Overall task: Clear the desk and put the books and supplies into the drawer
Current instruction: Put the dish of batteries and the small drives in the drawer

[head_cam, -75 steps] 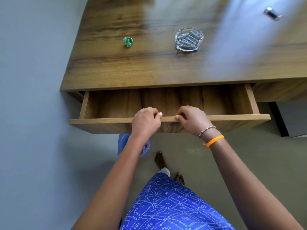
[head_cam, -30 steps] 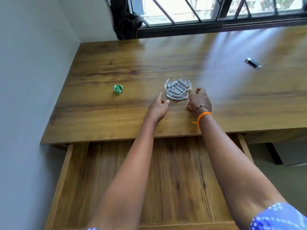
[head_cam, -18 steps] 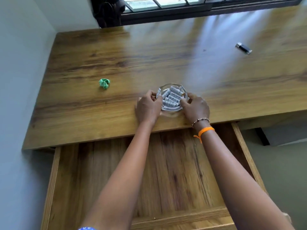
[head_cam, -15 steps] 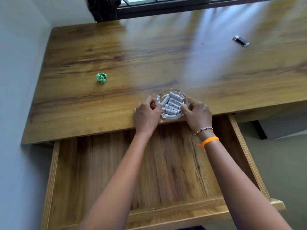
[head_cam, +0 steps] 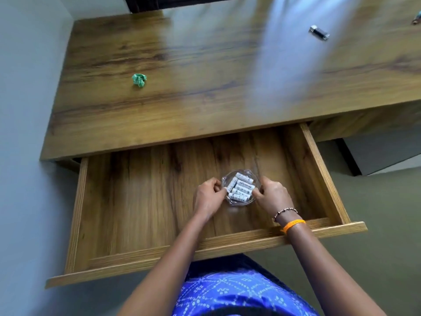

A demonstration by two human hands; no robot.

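Note:
A clear glass dish (head_cam: 241,202) full of several white batteries (head_cam: 241,189) is inside the open wooden drawer (head_cam: 136,201), right of its middle. My left hand (head_cam: 208,198) grips the dish's left rim and my right hand (head_cam: 272,196) grips its right rim. Whether the dish rests on the drawer bottom or hangs just above it cannot be told. On the wooden desk (head_cam: 205,76) lie a crumpled green scrap (head_cam: 139,80) at the left and a small black and silver stick (head_cam: 319,33) at the far right.
A grey wall runs along the left of the desk and drawer. The drawer's front panel (head_cam: 205,249) juts out toward my body. A small object (head_cam: 416,19) shows at the desk's far right edge. Grey floor lies to the right.
Both hands took the glass dish by its rim on the desk, drew it over the front edge and lowered it into the open drawer.

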